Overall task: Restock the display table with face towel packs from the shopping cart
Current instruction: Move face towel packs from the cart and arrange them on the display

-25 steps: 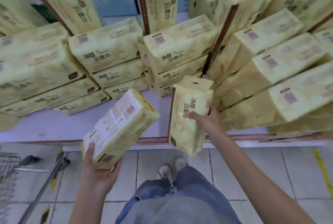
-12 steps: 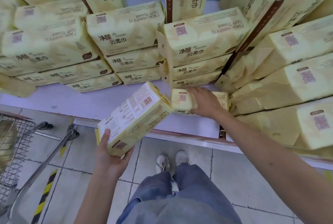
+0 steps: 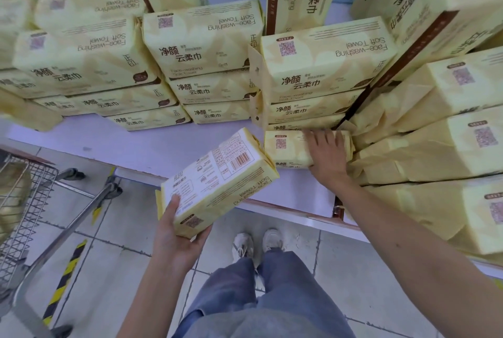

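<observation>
Close to the front edge of the display table [image 3: 130, 144], the right hand [image 3: 328, 158] lies flat, fingers straight, on a face towel pack [image 3: 285, 148] lying at the foot of a stack [image 3: 313, 71], its right end against the leaning packs [image 3: 408, 163]. The left hand [image 3: 177, 239] grips a second pack [image 3: 217, 182] by its near end, tilted above that edge. Bare tabletop runs leftward between edge and stacks, with the shopping cart [image 3: 30, 201] off the left.

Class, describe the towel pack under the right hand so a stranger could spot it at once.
Start at the display table, by its front edge before the three-high stack. The single pack lies flat on the tabletop, alone rather than stacked, with the right hand pressing on its top.
</observation>
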A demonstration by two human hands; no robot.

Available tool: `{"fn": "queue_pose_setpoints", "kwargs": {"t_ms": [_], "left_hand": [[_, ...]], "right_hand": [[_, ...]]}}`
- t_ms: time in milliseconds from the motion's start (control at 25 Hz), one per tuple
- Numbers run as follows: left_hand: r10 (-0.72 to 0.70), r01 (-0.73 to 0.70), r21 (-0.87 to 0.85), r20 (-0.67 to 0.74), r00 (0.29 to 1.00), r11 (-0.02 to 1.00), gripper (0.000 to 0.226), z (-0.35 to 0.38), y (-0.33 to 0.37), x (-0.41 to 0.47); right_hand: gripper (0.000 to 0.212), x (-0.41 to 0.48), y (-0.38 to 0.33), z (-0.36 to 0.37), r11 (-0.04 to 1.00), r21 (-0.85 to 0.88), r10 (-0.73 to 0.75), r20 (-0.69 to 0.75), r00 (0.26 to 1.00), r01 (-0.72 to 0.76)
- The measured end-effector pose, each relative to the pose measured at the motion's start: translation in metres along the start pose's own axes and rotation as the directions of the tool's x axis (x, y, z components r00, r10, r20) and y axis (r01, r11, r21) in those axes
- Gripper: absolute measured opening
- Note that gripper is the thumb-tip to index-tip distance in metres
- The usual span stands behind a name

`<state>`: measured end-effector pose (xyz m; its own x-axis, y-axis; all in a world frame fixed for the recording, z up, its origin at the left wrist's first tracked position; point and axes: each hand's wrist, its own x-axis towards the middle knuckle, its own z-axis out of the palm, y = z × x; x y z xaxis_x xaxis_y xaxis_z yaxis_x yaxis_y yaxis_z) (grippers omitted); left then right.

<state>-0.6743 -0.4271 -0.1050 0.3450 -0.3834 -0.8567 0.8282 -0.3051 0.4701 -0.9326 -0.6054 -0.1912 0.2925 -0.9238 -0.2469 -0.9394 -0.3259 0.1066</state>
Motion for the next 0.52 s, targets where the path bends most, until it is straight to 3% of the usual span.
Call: {"fn": "queue_pose_setpoints", "kwargs": {"t_ms": [200,520], "left_hand": [[-0.003,0.002,0.021,0.009,1.000,1.000,0.022,0.003,-0.001,0.003],[-0.004,0.003,0.044,0.028,1.000,0.999,0.025,0.006,-0.002,0.009]], "right_hand": [[0.088,-0.002,0.003,0.009,0.990,0.087,0.112,-0.036,0.993,-0.109],[0.090,0.001,0.000,0.005,0.987,0.097,0.129,0.013,0.992,-0.129]]}}
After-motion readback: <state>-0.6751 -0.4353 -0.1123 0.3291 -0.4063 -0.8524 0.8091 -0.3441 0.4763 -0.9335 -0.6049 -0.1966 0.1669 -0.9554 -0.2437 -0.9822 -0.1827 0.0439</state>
